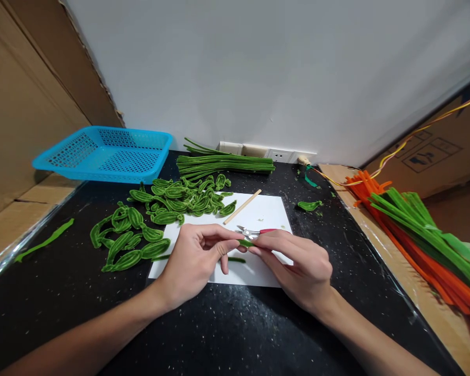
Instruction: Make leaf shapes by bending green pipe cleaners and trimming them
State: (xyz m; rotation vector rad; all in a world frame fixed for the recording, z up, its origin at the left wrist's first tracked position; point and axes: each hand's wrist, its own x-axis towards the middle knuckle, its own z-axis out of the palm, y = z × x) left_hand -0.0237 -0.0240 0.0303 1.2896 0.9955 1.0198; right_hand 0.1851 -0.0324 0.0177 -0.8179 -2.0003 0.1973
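Observation:
Over a white sheet of paper (235, 278), my left hand (198, 258) and my right hand (295, 261) pinch the two ends of a short green pipe cleaner piece (246, 243). Fingers hide most of that piece. Just behind it lie small pliers (250, 231) with a red handle, partly covered by my right hand. A straight green pipe cleaner (236, 259) rests on the paper beneath my hands. Beyond them a thin wooden stick (243, 207) lies slantwise. Several leaf shapes of bent green pipe cleaner (176, 201) are heaped to the left and behind.
A blue plastic basket (102, 156) stands at the back left. By the wall sockets (280, 155) lies a bundle of green pipe cleaners (227, 164). One leaf shape (309, 206) sits apart on the right. Orange pipe cleaners (423, 261) and green ones (426, 219) lie on cardboard at far right.

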